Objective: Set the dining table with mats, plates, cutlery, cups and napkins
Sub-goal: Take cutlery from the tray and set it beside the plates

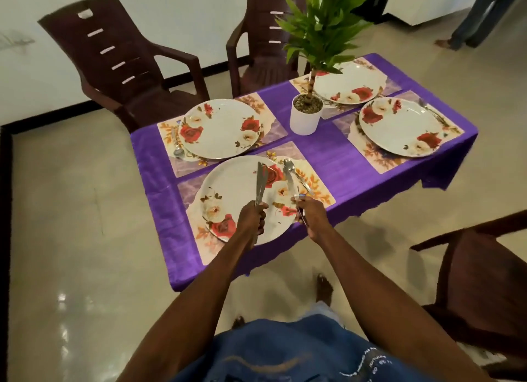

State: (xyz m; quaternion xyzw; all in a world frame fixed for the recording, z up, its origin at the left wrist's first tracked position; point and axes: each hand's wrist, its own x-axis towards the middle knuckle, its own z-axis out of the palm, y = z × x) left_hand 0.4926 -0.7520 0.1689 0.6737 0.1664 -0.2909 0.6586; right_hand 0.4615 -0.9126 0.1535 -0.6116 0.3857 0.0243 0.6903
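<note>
Far plate (349, 80) partly behind the plant (322, 25) (standing person top right, cut off).

The person wears a blue denim garment (285, 353) with pale printed lettering (368, 367) right of its faded orange swirl (256, 367); forearms and feet are bare.

Four plates (399, 128) sit on mats (319, 195) around a centre-frame potted plant (305, 116); chairs (119, 65) stand at upper left and lower right.
</note>
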